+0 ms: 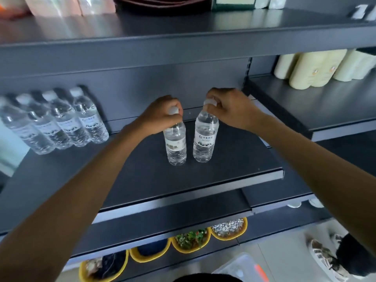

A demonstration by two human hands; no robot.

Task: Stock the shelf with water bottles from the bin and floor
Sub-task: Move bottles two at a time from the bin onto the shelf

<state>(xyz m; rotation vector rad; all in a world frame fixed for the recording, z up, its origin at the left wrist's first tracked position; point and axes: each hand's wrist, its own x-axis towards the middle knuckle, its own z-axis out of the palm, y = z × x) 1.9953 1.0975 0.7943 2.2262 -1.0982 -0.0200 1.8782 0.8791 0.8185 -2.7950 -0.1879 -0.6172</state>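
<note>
Stocked row (pixel 57 121): at far left we are seeing several water bottles standing shoulder to shoulder near the back of the shelf (pixel 234 171), blurred toward the frame edge.
Left hand (pixel 160 117): its fingers are curling over the white cap (pixel 173 110) of the left bottle (pixel 176 145), gripping it from above.
Left bottle: it is standing upright mid-shelf, well apart from the stocked row and just beside its twin.
Right bottle (pixel 204 139): it is standing label-forward, base apparently on the shelf, with a narrow gap separating the pair.
Right hand (pixel 232 112): its fingertips are pinching the right cap (pixel 209 102).
Step in hand: we are judging this to be the placing of two bottles at once. Doing it well means pressing each base flat before letting go, then sliding the pair left and back to join the row, labels facing out.
Caution: gripping by the caps alone is leaving the bodies free to swing, so we are advising a slow release, one hand at a time.
Bin (pixel 240 265): at lower right a clear container is sitting on the floor (pixel 284 253); its contents are not showing.
</note>
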